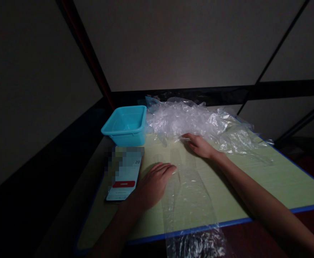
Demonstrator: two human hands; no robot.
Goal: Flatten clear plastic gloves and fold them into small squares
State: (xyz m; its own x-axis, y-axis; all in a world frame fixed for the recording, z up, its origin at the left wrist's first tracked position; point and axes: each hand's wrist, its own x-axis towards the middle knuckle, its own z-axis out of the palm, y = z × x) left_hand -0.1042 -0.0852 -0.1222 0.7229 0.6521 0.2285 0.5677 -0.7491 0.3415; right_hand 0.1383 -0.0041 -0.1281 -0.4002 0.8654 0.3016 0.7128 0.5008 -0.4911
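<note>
Dim room here, plain panelled wall (167,43) behind, and we start at the left with a turquoise plastic basin (111,132) on the pale tabletop (288,179). Just in front of it lies a smartphone (126,173), screen lit. Next, the left hand (155,181), fingers close together, tips at the edge of a clear plastic bag (191,195); whether they pinch it, I can't tell. That bag lies between the forearms, draping over the blue edging (310,207). Film this thin probably clings, so light fingertips and a flat, steady hold look wisest; hard tugging could crease it. On to the right hand (198,145): index reaching out, others curled, at the near fringe of a crumpled clear plastic heap (184,118); any pinch there is unclear too.
</note>
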